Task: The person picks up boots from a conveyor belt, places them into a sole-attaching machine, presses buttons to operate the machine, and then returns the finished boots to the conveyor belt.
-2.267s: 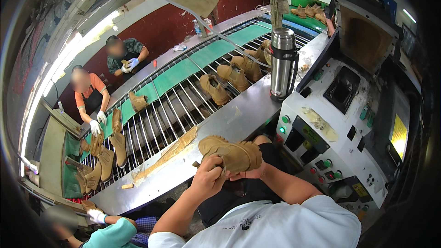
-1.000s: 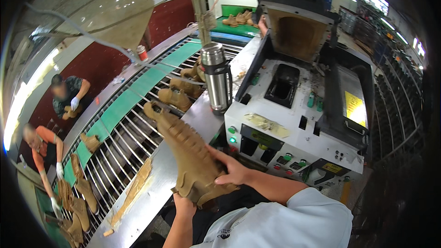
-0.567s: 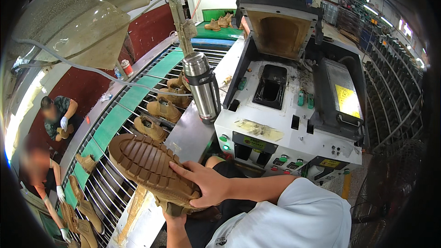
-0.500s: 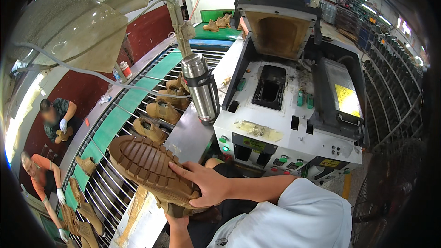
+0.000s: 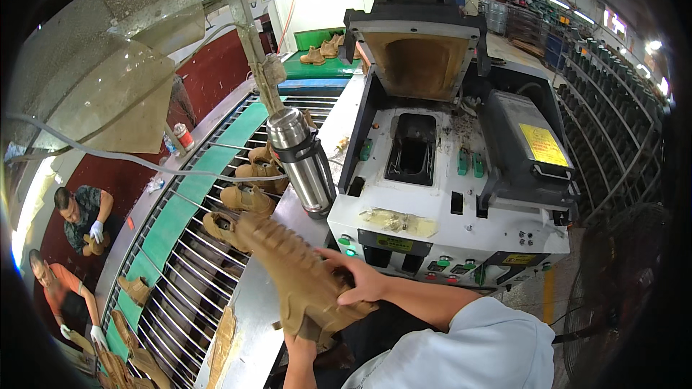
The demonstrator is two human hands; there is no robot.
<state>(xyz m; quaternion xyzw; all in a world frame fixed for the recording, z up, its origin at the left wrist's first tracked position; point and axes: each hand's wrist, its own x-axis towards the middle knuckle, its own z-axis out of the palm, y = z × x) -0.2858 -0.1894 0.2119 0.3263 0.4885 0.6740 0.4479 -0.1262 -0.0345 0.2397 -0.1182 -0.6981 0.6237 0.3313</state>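
Observation:
A tan lace-up work boot (image 5: pixel 299 274) is in both my hands, tilted, its brown lugged sole facing up and away and partly blurred. My right hand (image 5: pixel 355 279) is closed over the heel end, thumb and fingers against the boot. From below, my left hand (image 5: pixel 300 347) meets the boot's shaft and bears it up; its fingers are hidden by the boot. Just beyond the boot's toe, another tan boot (image 5: pixel 222 227) lies on the roller conveyor (image 5: pixel 184 284), in line with several more.
A white machine (image 5: pixel 382 209) with a raised padded lid (image 5: pixel 414 61) stands to the right. A steel thermos (image 5: pixel 303 166) rests on the metal ledge beside it. Two people work across the conveyor: one in dark patterned clothing (image 5: pixel 86 212), one in orange (image 5: pixel 54 281). A grey cable (image 5: pixel 108 156) hangs above.
The boot has turned from sole facing me to a side-on tilt, and shifted right and down. My right hand moved with it. The view has shifted slightly.

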